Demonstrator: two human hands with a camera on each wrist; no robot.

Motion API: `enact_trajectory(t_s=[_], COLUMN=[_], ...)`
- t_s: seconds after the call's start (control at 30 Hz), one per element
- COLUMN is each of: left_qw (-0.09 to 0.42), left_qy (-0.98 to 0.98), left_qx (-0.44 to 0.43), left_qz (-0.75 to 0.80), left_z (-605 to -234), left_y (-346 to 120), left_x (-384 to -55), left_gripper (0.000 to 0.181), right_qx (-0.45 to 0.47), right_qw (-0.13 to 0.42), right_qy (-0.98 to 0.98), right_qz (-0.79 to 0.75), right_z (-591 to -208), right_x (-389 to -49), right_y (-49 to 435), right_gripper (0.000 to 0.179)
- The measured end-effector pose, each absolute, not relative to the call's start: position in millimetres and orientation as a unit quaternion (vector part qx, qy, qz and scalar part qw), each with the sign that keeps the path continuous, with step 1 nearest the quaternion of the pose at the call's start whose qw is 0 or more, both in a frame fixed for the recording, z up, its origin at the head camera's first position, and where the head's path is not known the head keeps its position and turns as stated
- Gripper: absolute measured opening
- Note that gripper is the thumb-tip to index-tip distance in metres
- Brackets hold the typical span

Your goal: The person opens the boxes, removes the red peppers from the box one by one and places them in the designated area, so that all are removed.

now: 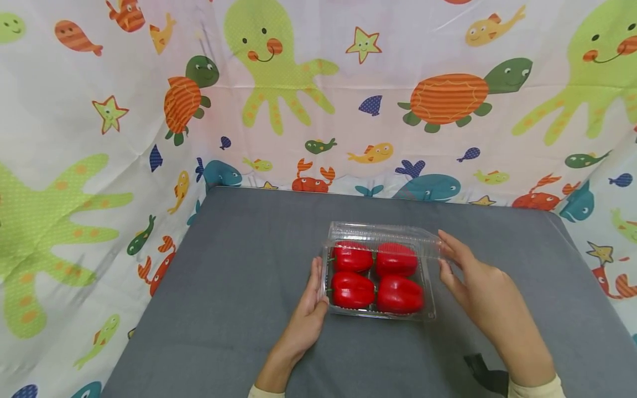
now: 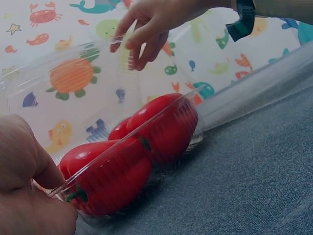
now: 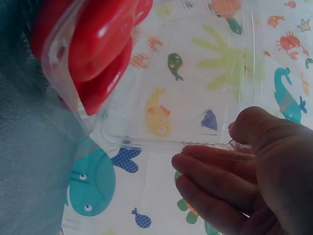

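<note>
A clear plastic clamshell container (image 1: 378, 315) sits on the grey table with several red bell peppers (image 1: 400, 294) inside. Its hinged lid (image 1: 383, 235) stands raised at the back. My left hand (image 1: 302, 323) grips the container's left side, fingers along the wall and thumb near the front corner; the left wrist view shows this hand (image 2: 29, 181) at the rim. At the lid's right edge, my right hand (image 1: 480, 287) pinches the clear plastic between thumb and fingers, as the right wrist view shows with the lid (image 3: 181, 88) upright. Green stems (image 2: 78, 194) show on the peppers.
The grey tabletop (image 1: 239, 265) extends around the container. Behind it and at both sides hangs a white curtain (image 1: 318, 110) printed with sea animals. A dark band (image 1: 485, 373) is at the right wrist.
</note>
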State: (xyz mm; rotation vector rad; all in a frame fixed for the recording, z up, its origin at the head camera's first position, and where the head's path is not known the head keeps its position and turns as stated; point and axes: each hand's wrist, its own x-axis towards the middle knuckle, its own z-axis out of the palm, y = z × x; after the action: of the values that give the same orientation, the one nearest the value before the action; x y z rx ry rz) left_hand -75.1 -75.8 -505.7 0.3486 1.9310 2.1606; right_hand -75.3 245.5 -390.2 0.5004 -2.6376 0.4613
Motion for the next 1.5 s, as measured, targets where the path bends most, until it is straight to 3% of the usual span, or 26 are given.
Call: enact_trajectory(t_s=[0.73,1.23,1.5], left_qw=[0.113,0.108,0.111], left_qy=[0.671,0.667,0.666], left_qx=[0.101,0.105,0.104], left_qz=[0.726,0.730,0.730], left_z=[-501,-501,-501], left_y=[-74,-73,-72], left_x=[-74,-74,-74], left_gripper=[0.085,0.081,0.081], right_qx=[0.153,0.137,0.129], right_qw=[0.210,0.168,0.140], right_qy=[-0.930,-0.908,-0.904], right_qz=[0.261,0.358,0.382], right_z=[-383,-390,-394], right_x=[-106,-121,-128], right_y=[254,261,262], right_gripper=[0.073,0.058,0.061])
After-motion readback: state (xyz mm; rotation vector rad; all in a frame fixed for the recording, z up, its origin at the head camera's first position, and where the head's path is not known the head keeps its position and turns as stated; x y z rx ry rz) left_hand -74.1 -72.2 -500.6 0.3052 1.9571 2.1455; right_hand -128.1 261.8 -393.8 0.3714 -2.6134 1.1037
